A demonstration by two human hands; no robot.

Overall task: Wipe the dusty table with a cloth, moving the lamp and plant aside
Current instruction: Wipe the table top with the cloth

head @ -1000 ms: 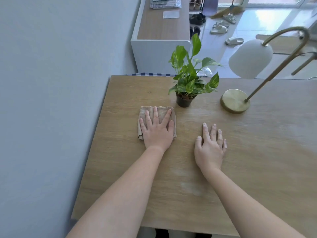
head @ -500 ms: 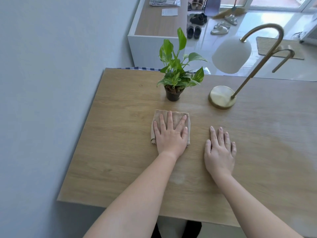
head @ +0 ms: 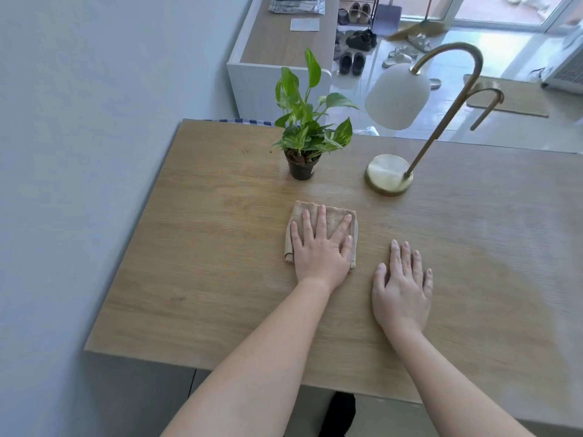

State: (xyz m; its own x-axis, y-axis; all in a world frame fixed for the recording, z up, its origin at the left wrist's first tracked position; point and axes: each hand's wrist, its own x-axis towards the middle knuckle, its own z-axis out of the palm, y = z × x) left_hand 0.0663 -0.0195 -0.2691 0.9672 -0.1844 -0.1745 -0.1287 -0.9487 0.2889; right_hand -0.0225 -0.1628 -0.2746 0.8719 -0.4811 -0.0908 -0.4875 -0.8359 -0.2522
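Note:
My left hand point(head: 320, 250) lies flat with spread fingers on a folded beige cloth point(head: 331, 216), pressing it to the wooden table point(head: 205, 247). My right hand point(head: 402, 285) rests flat on the bare wood just right of the cloth. A small green plant in a black pot point(head: 303, 165) stands behind the cloth. To its right is a brass lamp point(head: 389, 178) with a round base, a curved arm and a white shade. A pale dusty film covers the table's right part.
A grey wall point(head: 79, 152) runs along the table's left edge. Beyond the far edge stand a white cabinet point(head: 277, 42) with papers on it, several shoes point(head: 356, 52) on the floor and a doormat point(head: 517, 96).
My left hand has slid the cloth to the right, from left of the plant to in front of it. The right hand has stayed flat on the table.

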